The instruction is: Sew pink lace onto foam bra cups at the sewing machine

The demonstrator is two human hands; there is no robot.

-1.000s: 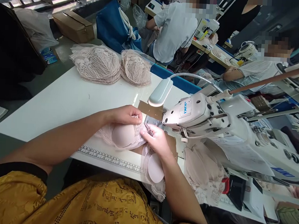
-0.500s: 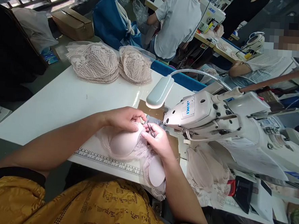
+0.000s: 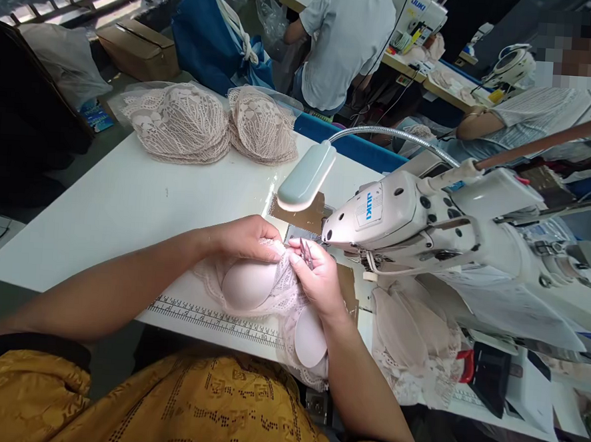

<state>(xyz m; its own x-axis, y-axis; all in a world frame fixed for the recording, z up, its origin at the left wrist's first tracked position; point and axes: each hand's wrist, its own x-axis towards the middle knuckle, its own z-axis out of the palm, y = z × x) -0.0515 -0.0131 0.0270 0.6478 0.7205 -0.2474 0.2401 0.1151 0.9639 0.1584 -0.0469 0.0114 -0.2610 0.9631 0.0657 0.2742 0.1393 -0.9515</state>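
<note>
A pale pink lace bra (image 3: 251,286) lies inside-out on the white sewing table (image 3: 126,204), one padded cup up, the other cup (image 3: 311,335) hanging over the front edge. My left hand (image 3: 247,238) pinches the lace at the bra's top edge. My right hand (image 3: 317,276) is closed on small metal thread snips (image 3: 306,253) and also presses the lace. Both hands sit just left of the needle end of the white sewing machine (image 3: 406,218).
Two stacks of lace cups (image 3: 181,124) stand at the table's far side. A lamp (image 3: 305,175) on a gooseneck hangs over the work. More lace pieces (image 3: 408,341) hang right of the machine. Other people sit at machines behind.
Both hands and the bra have shifted slightly up toward the machine's needle; the view has tilted a little. The grips look the same.
</note>
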